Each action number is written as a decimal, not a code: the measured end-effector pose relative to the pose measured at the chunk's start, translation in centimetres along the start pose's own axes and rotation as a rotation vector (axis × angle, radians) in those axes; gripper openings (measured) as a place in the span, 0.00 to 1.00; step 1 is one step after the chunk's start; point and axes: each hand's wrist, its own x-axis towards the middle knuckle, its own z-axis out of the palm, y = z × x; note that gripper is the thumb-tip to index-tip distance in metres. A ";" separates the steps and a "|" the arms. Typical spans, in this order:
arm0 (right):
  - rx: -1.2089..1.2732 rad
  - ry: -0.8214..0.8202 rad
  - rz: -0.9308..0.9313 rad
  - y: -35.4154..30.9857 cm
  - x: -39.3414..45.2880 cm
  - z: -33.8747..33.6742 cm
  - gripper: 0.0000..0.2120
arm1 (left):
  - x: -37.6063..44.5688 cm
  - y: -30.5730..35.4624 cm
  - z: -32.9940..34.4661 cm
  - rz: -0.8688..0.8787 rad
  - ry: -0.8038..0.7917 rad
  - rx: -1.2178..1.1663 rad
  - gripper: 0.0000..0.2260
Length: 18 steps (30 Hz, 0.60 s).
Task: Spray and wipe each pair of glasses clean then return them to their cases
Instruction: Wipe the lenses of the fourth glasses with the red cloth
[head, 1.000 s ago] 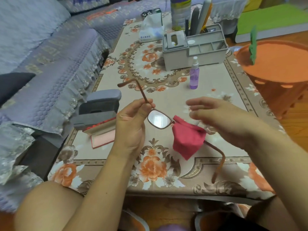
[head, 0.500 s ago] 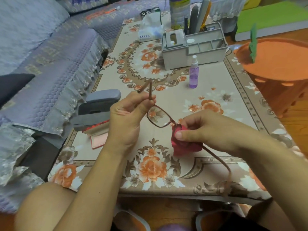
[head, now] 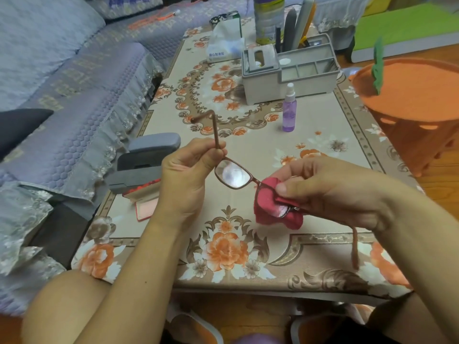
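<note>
Brown-framed glasses (head: 232, 176) are held in the air over the flowered table. My left hand (head: 188, 175) pinches the frame where one temple arm joins it, and that arm sticks up and away. My right hand (head: 332, 192) pinches a red cloth (head: 270, 204) folded around the other lens, thumb on top. The second temple arm hangs down below my right wrist. A purple spray bottle (head: 289, 112) stands upright farther back on the table. An open grey glasses case (head: 141, 175) with a red lining lies at the left table edge, with a closed grey case (head: 155, 144) behind it.
A grey desk organizer (head: 288, 73) with pens and a can sits at the back of the table, with a tissue pack (head: 224, 45) beside it. An orange basket-like stool (head: 417, 105) stands at the right. A lace-covered sofa (head: 62, 95) runs along the left.
My right hand came down onto the red cloth and closed it around one lens. The glasses tilted, and the left temple arm swung more upright.
</note>
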 end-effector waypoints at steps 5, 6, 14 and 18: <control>0.094 0.138 -0.088 0.0 0.1 0.0 0.02 | -0.2 -0.2 0.1 0.000 -0.006 0.009 0.11; 0.129 0.144 -0.111 -0.2 0.0 0.1 0.02 | -0.3 -0.3 0.1 0.002 -0.009 0.019 0.10; -0.001 0.096 -0.222 0.1 -0.5 1.7 0.14 | -0.4 -0.8 0.1 0.002 0.066 0.041 0.12; -0.083 0.291 -0.286 0.5 0.5 1.5 0.09 | -0.3 -0.6 0.3 0.014 0.072 0.015 0.13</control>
